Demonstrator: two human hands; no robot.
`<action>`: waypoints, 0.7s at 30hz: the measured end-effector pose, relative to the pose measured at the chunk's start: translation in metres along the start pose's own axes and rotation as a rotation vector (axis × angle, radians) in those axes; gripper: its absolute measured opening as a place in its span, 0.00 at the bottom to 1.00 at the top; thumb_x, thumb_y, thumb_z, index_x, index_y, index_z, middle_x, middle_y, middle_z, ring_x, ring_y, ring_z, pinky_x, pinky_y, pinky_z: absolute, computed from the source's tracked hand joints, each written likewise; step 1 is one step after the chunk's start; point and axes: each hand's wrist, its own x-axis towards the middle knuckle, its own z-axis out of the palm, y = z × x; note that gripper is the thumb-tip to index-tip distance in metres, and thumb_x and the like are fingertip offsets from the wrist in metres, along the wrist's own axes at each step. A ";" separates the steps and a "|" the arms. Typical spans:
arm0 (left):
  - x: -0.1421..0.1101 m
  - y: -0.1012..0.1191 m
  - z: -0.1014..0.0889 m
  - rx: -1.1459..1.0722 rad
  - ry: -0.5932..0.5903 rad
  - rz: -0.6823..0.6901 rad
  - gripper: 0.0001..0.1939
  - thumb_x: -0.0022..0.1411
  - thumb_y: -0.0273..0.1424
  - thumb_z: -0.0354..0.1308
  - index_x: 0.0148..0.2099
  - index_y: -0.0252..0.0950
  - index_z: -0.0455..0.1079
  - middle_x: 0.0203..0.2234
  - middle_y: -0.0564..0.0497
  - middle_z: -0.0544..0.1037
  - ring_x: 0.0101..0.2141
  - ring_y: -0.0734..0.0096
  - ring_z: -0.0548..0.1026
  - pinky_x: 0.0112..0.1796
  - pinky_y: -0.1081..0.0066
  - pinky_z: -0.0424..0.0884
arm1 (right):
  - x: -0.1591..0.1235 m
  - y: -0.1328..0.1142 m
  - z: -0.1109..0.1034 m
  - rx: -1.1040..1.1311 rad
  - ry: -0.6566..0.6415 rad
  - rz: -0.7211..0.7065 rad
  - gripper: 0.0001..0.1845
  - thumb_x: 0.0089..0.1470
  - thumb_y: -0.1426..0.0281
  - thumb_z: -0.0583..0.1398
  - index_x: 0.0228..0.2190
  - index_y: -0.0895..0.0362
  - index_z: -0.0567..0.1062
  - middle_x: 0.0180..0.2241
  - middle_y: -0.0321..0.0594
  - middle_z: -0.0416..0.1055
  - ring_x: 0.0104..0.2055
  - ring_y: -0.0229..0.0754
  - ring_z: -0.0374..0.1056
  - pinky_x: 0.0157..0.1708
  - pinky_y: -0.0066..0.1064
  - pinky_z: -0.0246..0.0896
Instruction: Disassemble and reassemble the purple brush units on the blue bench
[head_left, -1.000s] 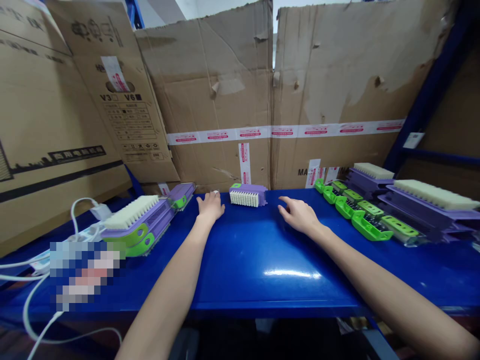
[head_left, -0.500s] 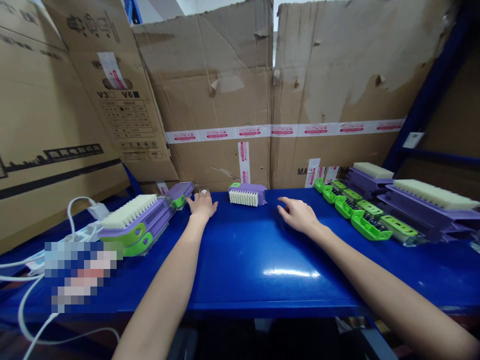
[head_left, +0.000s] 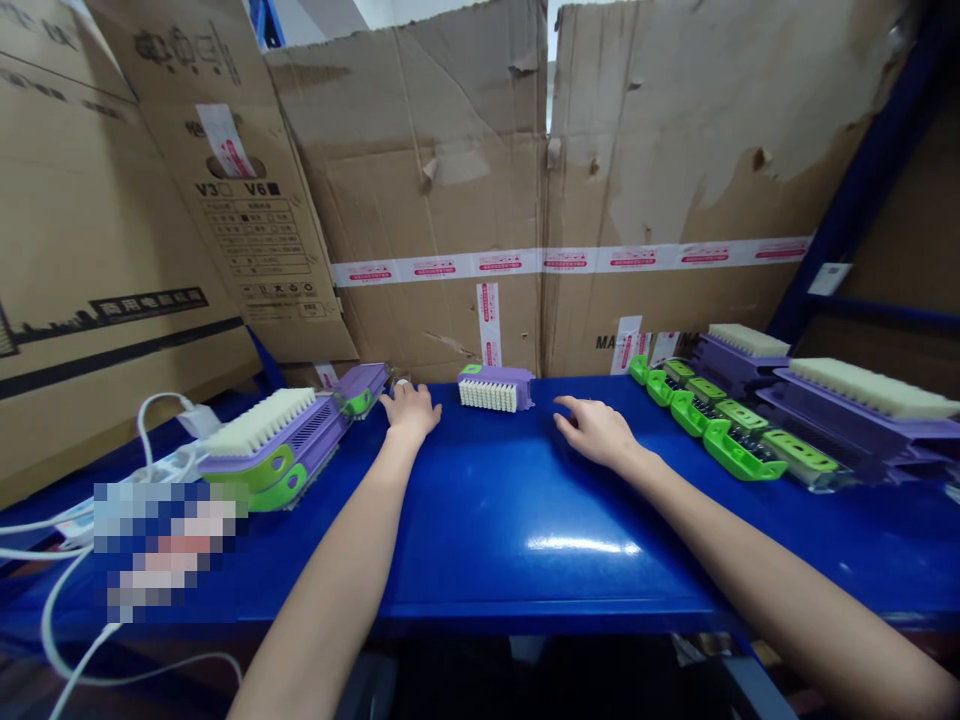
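Both my arms reach across a blue table (head_left: 495, 520). My left hand (head_left: 410, 409) lies palm down at the far edge, fingers stretched toward a small white thing (head_left: 403, 381) that I cannot make out, beside a small purple part (head_left: 362, 386). It holds nothing. My right hand (head_left: 596, 430) rests open on the table with fingers loosely spread, empty. Between the two hands, further back, stands a small purple block with white bristles and a green end (head_left: 495, 388).
A long purple and green brush unit (head_left: 274, 440) lies at the left, with white cables (head_left: 161, 415) and a power strip. At the right sit several green parts (head_left: 731, 425) and purple brush units (head_left: 862, 405). Cardboard boxes (head_left: 465, 190) wall the back and left.
My left hand slid left and slightly farther away, from beside the small bristle block toward the small purple part. The right hand has hardly moved.
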 end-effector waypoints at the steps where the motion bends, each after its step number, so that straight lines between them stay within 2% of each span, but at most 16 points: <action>1: 0.000 -0.001 0.001 0.000 -0.006 -0.006 0.27 0.61 0.43 0.47 0.57 0.31 0.63 0.55 0.33 0.64 0.55 0.45 0.59 0.50 0.47 0.58 | 0.000 0.000 0.000 -0.002 -0.004 -0.002 0.22 0.59 0.61 0.49 0.52 0.52 0.68 0.44 0.43 0.73 0.44 0.47 0.70 0.38 0.34 0.62; 21: 0.003 -0.008 0.006 -0.081 -0.069 -0.054 0.30 0.63 0.45 0.43 0.60 0.32 0.59 0.58 0.32 0.59 0.58 0.44 0.55 0.53 0.44 0.54 | -0.002 -0.002 -0.001 -0.031 -0.042 -0.036 0.23 0.59 0.62 0.48 0.53 0.52 0.67 0.44 0.44 0.73 0.46 0.50 0.69 0.39 0.37 0.62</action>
